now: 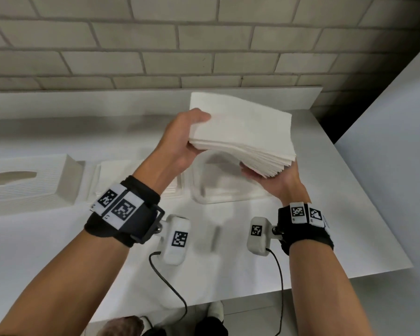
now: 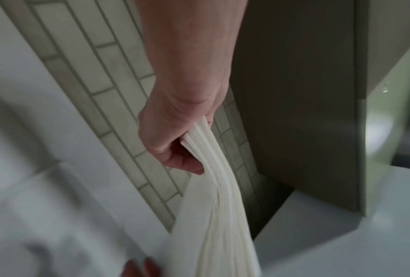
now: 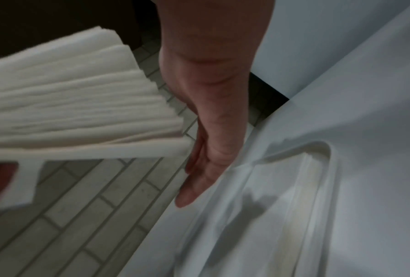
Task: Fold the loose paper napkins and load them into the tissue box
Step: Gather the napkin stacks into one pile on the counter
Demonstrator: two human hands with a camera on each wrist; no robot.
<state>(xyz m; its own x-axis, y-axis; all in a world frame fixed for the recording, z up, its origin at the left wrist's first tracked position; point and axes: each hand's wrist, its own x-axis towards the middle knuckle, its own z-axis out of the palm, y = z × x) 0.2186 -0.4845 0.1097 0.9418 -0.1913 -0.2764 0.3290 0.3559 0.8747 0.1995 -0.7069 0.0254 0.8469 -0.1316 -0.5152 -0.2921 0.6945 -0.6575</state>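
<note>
A thick stack of white paper napkins (image 1: 240, 127) is held in the air above the white table (image 1: 58, 251). My left hand (image 1: 194, 132) grips its left edge, thumb on top and fingers underneath; in the left wrist view that hand (image 2: 175, 142) pinches the fanned layers of the stack (image 2: 218, 206). My right hand (image 1: 274, 178) lies palm up beneath the near right corner, and the right wrist view shows its fingers (image 3: 199, 168) straight against the stack's edge (image 3: 80, 112). The white tissue box (image 1: 27, 183) with an oval slot lies at the far left.
A clear plastic tray (image 1: 218, 197) sits on the table right below the stack. A second shallow tray with flat napkins (image 1: 117, 175) is between it and the tissue box. A brick wall (image 1: 155, 44) runs behind, and a white panel (image 1: 386, 141) stands at the right.
</note>
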